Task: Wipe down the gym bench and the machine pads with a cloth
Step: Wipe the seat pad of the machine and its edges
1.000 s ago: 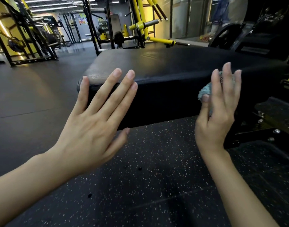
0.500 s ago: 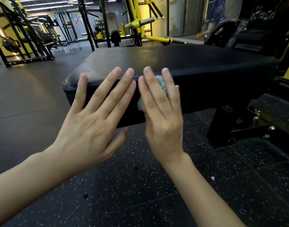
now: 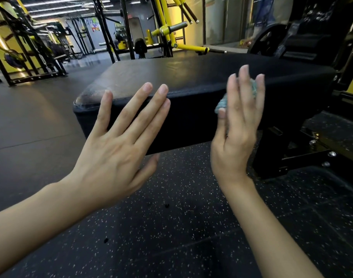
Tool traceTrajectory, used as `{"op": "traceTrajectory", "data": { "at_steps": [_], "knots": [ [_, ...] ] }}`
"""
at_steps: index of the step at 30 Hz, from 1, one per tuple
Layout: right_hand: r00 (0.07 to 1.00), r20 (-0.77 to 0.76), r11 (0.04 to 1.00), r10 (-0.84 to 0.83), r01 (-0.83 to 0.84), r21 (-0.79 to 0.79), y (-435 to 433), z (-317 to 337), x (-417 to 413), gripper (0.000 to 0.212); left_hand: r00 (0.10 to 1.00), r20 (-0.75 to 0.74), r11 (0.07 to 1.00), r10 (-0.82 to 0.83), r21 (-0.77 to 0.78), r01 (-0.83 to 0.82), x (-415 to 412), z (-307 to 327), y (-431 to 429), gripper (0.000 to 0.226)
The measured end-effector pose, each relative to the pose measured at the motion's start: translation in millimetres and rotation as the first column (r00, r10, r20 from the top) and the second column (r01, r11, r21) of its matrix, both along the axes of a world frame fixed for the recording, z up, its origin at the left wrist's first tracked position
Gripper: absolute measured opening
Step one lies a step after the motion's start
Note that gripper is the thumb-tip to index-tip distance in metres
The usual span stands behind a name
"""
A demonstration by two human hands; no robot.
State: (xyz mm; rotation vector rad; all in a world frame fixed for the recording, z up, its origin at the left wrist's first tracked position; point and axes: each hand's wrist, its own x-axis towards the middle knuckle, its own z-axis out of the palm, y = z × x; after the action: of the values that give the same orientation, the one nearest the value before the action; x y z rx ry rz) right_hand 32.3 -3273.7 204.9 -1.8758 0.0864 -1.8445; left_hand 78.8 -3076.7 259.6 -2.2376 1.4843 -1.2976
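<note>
A black padded gym bench (image 3: 191,77) fills the middle of the view, its near side wall facing me. My left hand (image 3: 119,143) lies flat against that side wall near the left corner, fingers straight and spread. My right hand (image 3: 237,127) presses a small blue-grey cloth (image 3: 221,103) against the side wall further right, fingers straight. Most of the cloth is hidden behind the palm; bits show at the thumb and between the fingertips.
The bench's black steel base with bolts (image 3: 303,155) stands at the right. A black machine with a weight plate (image 3: 271,41) rises behind it. Yellow-and-black racks (image 3: 167,31) line the back. Speckled rubber floor (image 3: 171,227) lies below.
My right hand slid the cloth left along the bench side until it met my left hand, then back toward the right. My left hand stayed flat in place.
</note>
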Motion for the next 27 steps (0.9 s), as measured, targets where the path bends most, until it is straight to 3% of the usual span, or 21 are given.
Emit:
{"op": "traceTrajectory", "data": {
  "at_steps": [6, 12, 16, 19, 22, 27],
  "knots": [
    [0.994, -0.097, 0.977, 0.046, -0.065, -0.205, 48, -26, 5, 0.041, 1.0, 0.004, 1.0, -0.002, 0.002, 0.002, -1, 1, -4, 0.078],
    [0.976, -0.084, 0.938, -0.199, 0.165, -0.305, 12, -33, 2, 0.051, 1.0, 0.017, 1.0, 0.008, 0.011, -0.008, -3, 1, -8, 0.079],
    [0.952, -0.114, 0.945, -0.285, 0.259, -0.197, -21, -37, -6, 0.06, 1.0, 0.013, 1.0, 0.012, 0.018, -0.012, -4, 1, -11, 0.078],
    [0.95, -0.119, 0.957, -0.29, 0.288, -0.036, -44, -35, -11, 0.05, 1.0, 0.01, 1.0, 0.008, 0.017, -0.009, -5, 1, -13, 0.077],
    [0.978, -0.049, 0.975, -0.204, 0.207, 0.082, -51, -31, -11, 0.041, 1.0, 0.017, 1.0, 0.008, 0.024, -0.009, -5, 0, -15, 0.079],
    [0.998, -0.024, 0.996, -0.065, 0.067, 0.063, -17, -33, -4, 0.04, 1.0, 0.031, 1.0, 0.002, 0.031, -0.003, -5, 0, -20, 0.079]
  ]
}}
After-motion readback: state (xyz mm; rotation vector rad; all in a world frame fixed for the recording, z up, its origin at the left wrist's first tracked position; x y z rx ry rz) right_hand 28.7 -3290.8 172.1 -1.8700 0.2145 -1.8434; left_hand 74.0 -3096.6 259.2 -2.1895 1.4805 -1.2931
